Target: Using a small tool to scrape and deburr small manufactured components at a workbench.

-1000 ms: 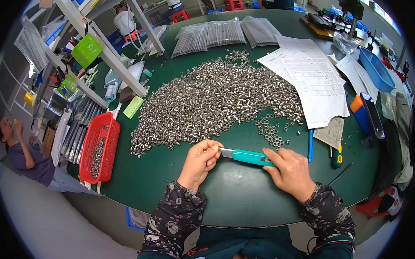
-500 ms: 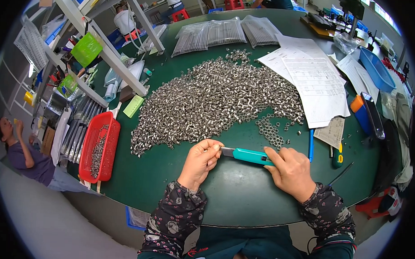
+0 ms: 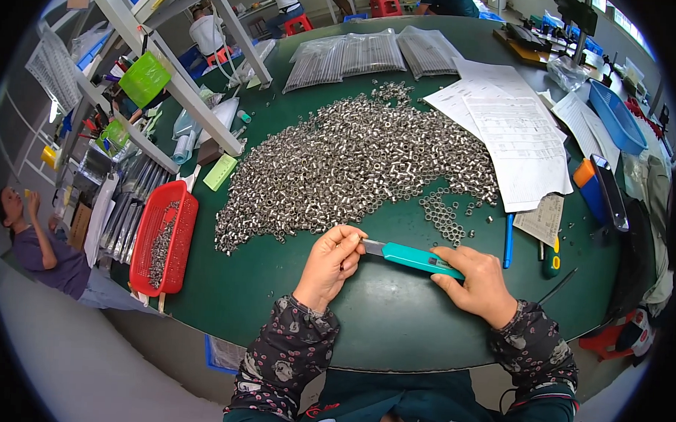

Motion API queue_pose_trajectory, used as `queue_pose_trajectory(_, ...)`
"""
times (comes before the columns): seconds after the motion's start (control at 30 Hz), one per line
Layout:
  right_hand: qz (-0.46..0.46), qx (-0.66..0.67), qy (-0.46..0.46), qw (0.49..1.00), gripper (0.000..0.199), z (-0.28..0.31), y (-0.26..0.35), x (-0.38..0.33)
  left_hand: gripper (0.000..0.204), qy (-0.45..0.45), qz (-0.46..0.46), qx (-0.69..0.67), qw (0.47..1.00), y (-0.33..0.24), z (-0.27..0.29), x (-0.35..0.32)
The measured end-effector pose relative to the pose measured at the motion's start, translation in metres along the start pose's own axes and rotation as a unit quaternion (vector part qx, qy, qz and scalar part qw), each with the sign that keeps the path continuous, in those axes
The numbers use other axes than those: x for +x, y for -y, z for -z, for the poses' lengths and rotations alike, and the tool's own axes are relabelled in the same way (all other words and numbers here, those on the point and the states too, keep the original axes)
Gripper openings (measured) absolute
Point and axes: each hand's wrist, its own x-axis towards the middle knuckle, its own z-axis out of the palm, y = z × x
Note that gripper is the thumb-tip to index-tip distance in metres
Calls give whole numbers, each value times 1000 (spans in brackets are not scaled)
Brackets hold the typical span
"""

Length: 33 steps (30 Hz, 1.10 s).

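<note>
My right hand (image 3: 477, 281) is closed round the rear of a teal utility knife (image 3: 411, 257), thumb below the handle and fingers above it. Its metal blade (image 3: 373, 246) points left, the tip meeting the fingertips of my left hand (image 3: 331, 261). Thumb and forefinger there are pinched on a small metal ring (image 3: 360, 238), mostly hidden by the fingers. Just beyond both hands spreads a wide heap of small silver metal rings (image 3: 354, 163). A smaller loose patch of rings (image 3: 442, 217) lies at its near right side.
A red basket (image 3: 180, 254) partly filled with rings stands at the left. Paper sheets (image 3: 520, 161), a blue pen (image 3: 508, 239) and a phone (image 3: 609, 192) lie at the right. Bagged rods (image 3: 351, 54) are at the back. A person (image 3: 50, 253) is at far left.
My right hand has shifted back to the right along the knife, baring more of its handle, and the knife tilts slightly more. The left hand keeps its pinch near the blade tip.
</note>
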Motion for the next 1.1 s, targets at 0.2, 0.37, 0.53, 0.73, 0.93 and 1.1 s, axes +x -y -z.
queue_pose_trajectory(0.2,-28,51,30,998,28,0,0,1,12,0,-8,-31,999,-1,-2,0)
queue_pose_trajectory(0.37,-40,85,52,994,27,-3,-5,0,12,12,-4,-10,1000,2,2,0)
queue_pose_trajectory(0.53,-53,76,62,994,26,-1,-2,-1,13,11,0,-8,1000,3,1,-1)
queue_pose_trajectory(0.73,-52,38,44,997,25,0,3,0,13,2,-4,-2,1000,5,1,-1)
queue_pose_trajectory(0.93,-39,-2,22,999,24,-1,5,-1,15,-12,-2,4,1000,5,-1,-2)
queue_pose_trajectory(1.1,-23,-18,7,1000,24,-1,5,-1,17,-24,-4,23,999,5,-3,-1)
